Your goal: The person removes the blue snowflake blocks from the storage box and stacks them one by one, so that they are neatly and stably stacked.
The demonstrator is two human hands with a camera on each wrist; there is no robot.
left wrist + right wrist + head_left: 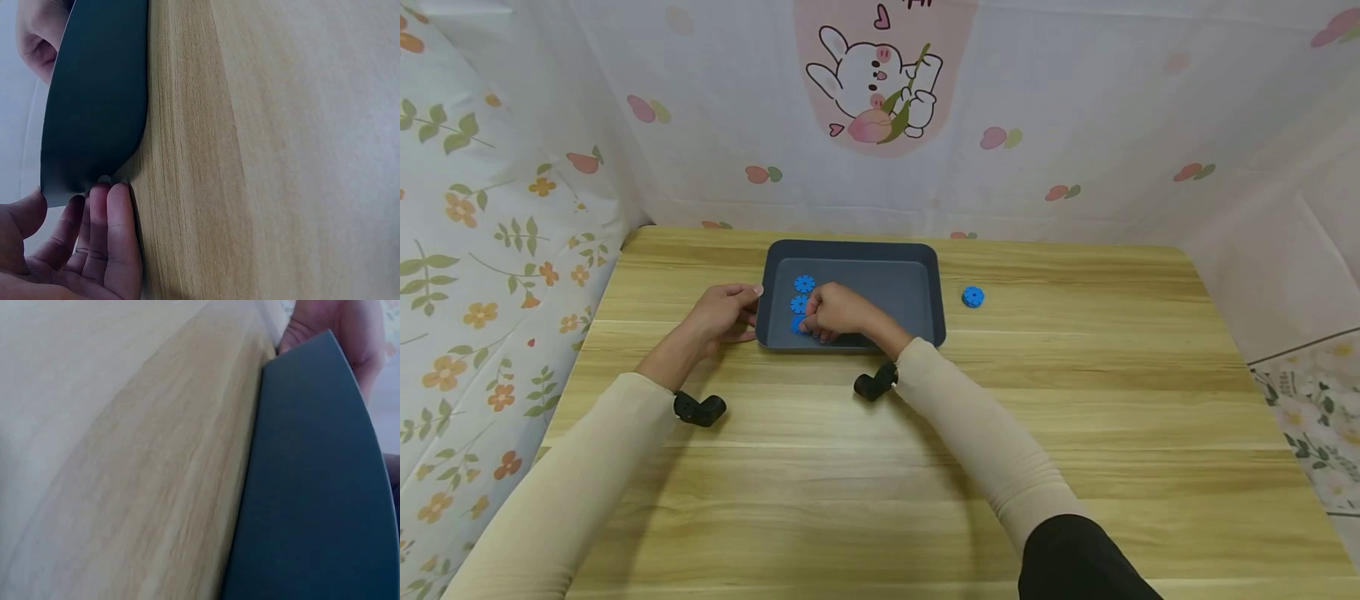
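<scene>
A dark grey rectangular tray [880,252] sits on the wooden table. My left hand [718,315] is at its left end, thumb at the rim and fingertips against the outer wall, holding it. Inside the tray, my right hand [838,312] has its fingers curled down onto a blue snowflake disc [797,323], which they partly cover. Two more notched blue snowflake discs, an upper one [805,283] and a middle one [800,304], lie in a column above it. In the right wrist view the tray wall [312,487] hides the right fingertips and the discs.
To the right of the tray, a small blue stack of snowflake discs [973,297] rests on the table [1075,375]. A patterned white cloth [700,100] hangs behind the table's back edge, and a floral cloth [490,275] hangs along the left side.
</scene>
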